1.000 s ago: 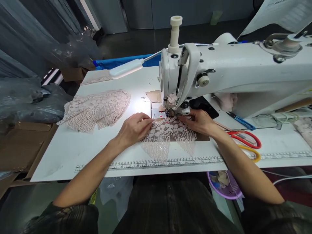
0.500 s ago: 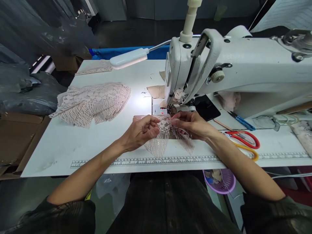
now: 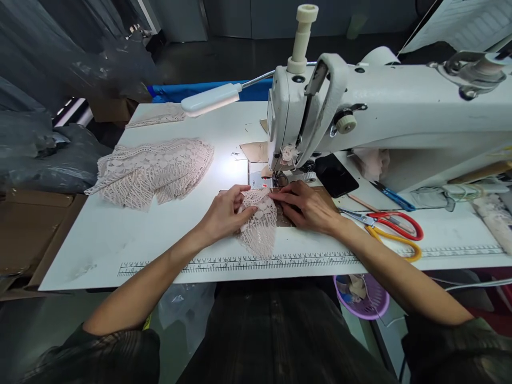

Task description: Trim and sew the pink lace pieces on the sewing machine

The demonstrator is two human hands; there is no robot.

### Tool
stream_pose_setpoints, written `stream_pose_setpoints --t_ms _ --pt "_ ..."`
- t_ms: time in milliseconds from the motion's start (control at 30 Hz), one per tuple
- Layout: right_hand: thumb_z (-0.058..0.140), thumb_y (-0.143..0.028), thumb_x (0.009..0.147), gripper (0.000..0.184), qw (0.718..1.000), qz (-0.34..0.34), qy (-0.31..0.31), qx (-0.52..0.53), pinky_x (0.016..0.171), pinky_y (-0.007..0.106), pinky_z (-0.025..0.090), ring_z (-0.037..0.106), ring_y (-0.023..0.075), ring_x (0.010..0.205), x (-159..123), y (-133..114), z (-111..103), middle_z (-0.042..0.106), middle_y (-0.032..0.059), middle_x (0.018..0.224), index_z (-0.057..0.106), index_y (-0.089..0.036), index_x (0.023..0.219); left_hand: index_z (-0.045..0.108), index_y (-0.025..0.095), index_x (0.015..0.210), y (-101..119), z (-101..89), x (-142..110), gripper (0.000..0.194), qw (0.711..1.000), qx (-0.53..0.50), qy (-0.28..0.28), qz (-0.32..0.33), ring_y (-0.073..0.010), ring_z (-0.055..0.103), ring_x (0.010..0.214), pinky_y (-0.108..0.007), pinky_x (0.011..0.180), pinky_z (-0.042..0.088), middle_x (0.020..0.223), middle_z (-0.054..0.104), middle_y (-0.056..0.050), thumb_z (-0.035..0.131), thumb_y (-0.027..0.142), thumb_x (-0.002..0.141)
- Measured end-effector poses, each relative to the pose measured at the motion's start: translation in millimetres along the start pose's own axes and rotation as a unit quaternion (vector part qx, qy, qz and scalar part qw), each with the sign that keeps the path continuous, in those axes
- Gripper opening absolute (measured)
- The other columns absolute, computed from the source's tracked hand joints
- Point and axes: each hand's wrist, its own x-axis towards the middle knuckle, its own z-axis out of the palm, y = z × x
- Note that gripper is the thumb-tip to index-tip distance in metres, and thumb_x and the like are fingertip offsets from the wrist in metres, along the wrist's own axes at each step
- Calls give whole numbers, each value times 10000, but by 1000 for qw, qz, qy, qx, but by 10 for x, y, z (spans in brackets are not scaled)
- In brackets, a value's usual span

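Note:
A piece of pale pink lace with a fringed lower edge lies just in front of the needle area of the white sewing machine. My left hand grips its left side, thumb and fingers closed on the edge. From the right, my right hand pinches the lace near its upper right corner, fingertips close together. The lace appears folded over on itself. Under it and under my right hand shows a brown plate. The presser foot stands just beyond the lace.
A pile of matching lace lies at left. Red and yellow scissors, blue snips and a black phone lie at right. A lamp hangs over the table. A printed ruler runs along the front edge; a purple basket is below.
The lace's right part has been brought leftward over the left part, so one fringed panel shows instead of two spread ones. My right hand has turned flatter over the brown plate.

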Motion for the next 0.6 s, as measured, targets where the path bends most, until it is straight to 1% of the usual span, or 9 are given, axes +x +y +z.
stream_pose_setpoints --t_ms 67,133,200,267,400,500,600 --pt "469 -217 935 362 999 -29 4 -29 968 495 471 547 269 1069 -27 19 77 617 125 1135 673 -216 1233 518 162 1316 20 -29 -9 589 1000 5 5 -16 -85 482 517 -213 469 436 692 478 57 712 393 809" --pt "476 -207 938 383 999 -30 7 -43 957 509 472 525 275 1065 -46 30 124 597 130 1140 640 -222 1284 459 177 1363 37 -51 -17 639 999 -14 -20 -39 -93 543 518 -233 479 498 749 511 48 708 392 815" --pt "482 -191 934 418 998 -30 7 -46 957 505 472 510 275 1074 -62 29 137 582 130 1153 600 -222 1334 443 184 1368 46 -58 -20 629 997 -31 -51 -53 -102 590 518 -246 485 533 774 527 42 699 373 824" --pt "485 -178 927 418 998 -32 5 -49 963 501 467 499 275 1090 -73 20 131 574 123 1162 607 -231 1322 457 188 1353 38 -55 -15 605 996 -44 -54 -58 -104 600 508 -245 470 542 763 523 45 700 356 825" --pt "487 -177 928 359 998 -27 -6 -60 962 499 452 484 281 1111 -78 -7 108 560 123 1177 656 -230 1240 461 190 1355 -13 -66 13 638 995 -56 -34 -74 -96 567 476 -235 434 537 702 512 64 732 377 809" --pt "486 -173 926 384 996 -15 -26 -79 946 512 439 465 297 1119 -69 -42 92 547 129 1213 632 -230 1276 485 178 1332 -50 -105 40 635 995 -48 -39 -84 -96 555 465 -221 432 515 645 536 69 745 405 799" --pt "486 -167 923 414 994 -6 -46 -96 934 527 425 447 316 1123 -63 -81 78 539 144 1245 604 -220 1316 529 168 1288 -60 -135 64 641 994 -48 -46 -87 -102 569 490 -224 465 508 646 582 56 786 408 752"
